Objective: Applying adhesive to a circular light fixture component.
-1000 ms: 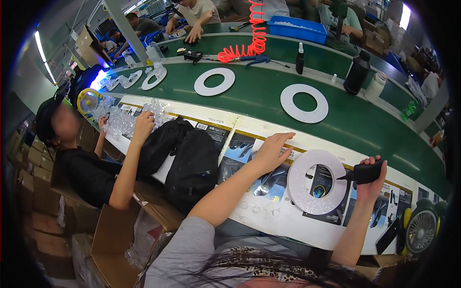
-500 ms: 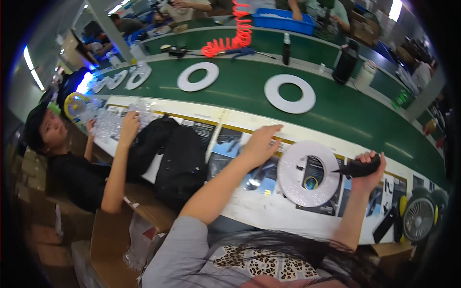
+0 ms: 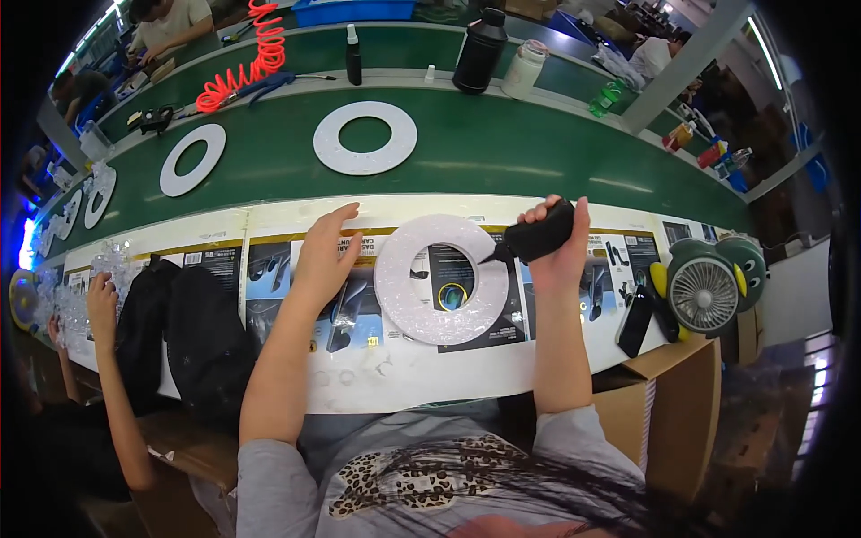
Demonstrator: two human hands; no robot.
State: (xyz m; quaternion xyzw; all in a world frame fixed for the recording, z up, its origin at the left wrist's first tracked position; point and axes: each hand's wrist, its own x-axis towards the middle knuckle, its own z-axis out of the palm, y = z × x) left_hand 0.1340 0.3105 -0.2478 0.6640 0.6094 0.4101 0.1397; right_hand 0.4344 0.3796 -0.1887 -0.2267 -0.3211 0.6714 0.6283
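A flat white ring with a glossy, wet-looking surface lies on the printed sheets in front of me. My right hand is wrapped round a black squeeze bottle, held on its side. The bottle's pointed nozzle reaches left over the right part of the ring, near the inner edge; whether the tip touches is unclear. Left of the ring, my left hand is open and holds nothing, fingers stretched and thumb apart.
More white rings lie on the green belt beyond the bench. A black bottle and white jar stand behind it. Right: a small fan and black phone. Left: black bags and a co-worker's hand at clear plastic wrap.
The view has swung right, so the scene sits further left. The nozzle has moved up along the ring's right side. My left hand is slightly further from the ring.
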